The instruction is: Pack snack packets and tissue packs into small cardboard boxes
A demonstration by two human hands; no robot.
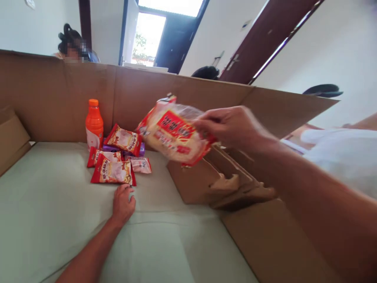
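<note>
My right hand [226,124] pinches a red and clear snack packet [176,135] by its right end, between thumb and fingers. Pale contents show through the film, and the packet hangs tilted in the air. Lower left, my left hand [123,202] rests on the green cloth [159,243], thumb apart from loosely bent fingers, with nothing in it. Just beyond its fingertips lies a red and cream snack packet [113,171]. Behind that are another such packet [125,139], a small pink packet [141,164] and a purple package [141,149], partly covered. An orange-capped bottle [94,124] stands upright beside them.
A tall cardboard wall [165,82] runs across the back. To the right, under my right arm, is an opened cardboard box [200,181] with torn flaps. A cardboard piece [11,133] stands at the left. Another person's head [73,45] shows beyond the wall.
</note>
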